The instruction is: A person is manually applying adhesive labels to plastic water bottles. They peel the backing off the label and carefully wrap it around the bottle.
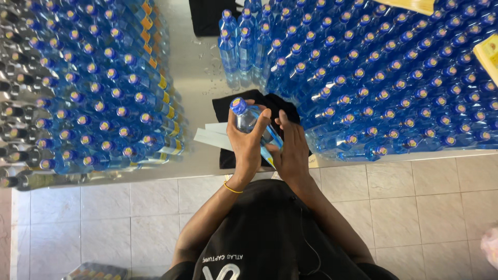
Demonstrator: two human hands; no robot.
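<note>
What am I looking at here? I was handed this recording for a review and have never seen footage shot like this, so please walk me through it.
There is no machine here: a person works with two bare hands, and the single picture comes from a camera worn on that person's head, looking straight down. That is why you see the arms reaching forward from the bottom edge.

The left hand, with a yellow band at the wrist, grips a blue bottle with a blue cap, tilted over a black cloth. The right hand rests against the bottle's lower part, where a label strip shows.

All this happens at the edge of a shiny metal table. Packed rows of similar capped bottles stand on the left and on the right. White paper strips lie by the cloth. Below is a tiled floor.
</note>
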